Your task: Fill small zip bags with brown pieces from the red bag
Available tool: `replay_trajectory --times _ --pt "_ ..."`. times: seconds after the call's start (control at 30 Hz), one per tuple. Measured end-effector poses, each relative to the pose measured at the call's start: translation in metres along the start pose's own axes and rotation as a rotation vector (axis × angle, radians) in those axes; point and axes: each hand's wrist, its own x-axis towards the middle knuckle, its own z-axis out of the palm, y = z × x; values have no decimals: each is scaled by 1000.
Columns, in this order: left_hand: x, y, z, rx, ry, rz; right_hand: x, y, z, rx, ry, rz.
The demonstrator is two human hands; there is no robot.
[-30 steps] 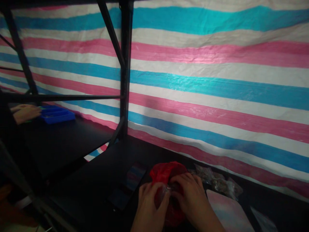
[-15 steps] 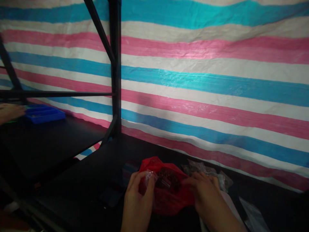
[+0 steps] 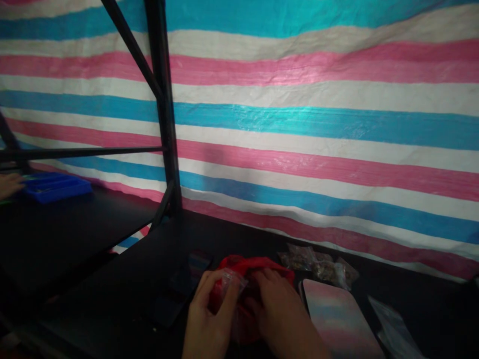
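A red plastic bag lies open on the black tabletop, its mouth facing up. My left hand is at the bag's left side, with thumb and fingers pinching a small clear plastic bag. Inside the red bag's mouth is my right hand, its fingertips bent down and hidden among the contents. What those fingertips hold, if anything, does not show. Behind and to the right lie several small clear packets with brownish contents.
Right of my hands lie a shiny flat rectangular object reflecting the stripes and a flat clear bag. Dark flat objects are on the left. Beyond the black frame post, another person's hand is beside a blue tray.
My right hand has moved left, from the red bag's right rim into its mouth, uncovering the shiny flat object and packets. My left hand keeps its pinch. The view has shifted slightly.
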Motion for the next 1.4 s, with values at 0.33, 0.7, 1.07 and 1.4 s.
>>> replay_trajectory --times 0.33,0.7,1.07,1.4 --pt "9 -8 10 4 56 117 -5 24 -21 -245 -175 144" --pt "18 -6 27 100 -44 72 -5 22 -11 -286 -114 222" --pt "22 -12 23 -465 -30 -207 2 34 6 -45 19 212" --pt "27 -16 26 -587 110 -274 2 26 11 149 10 110"
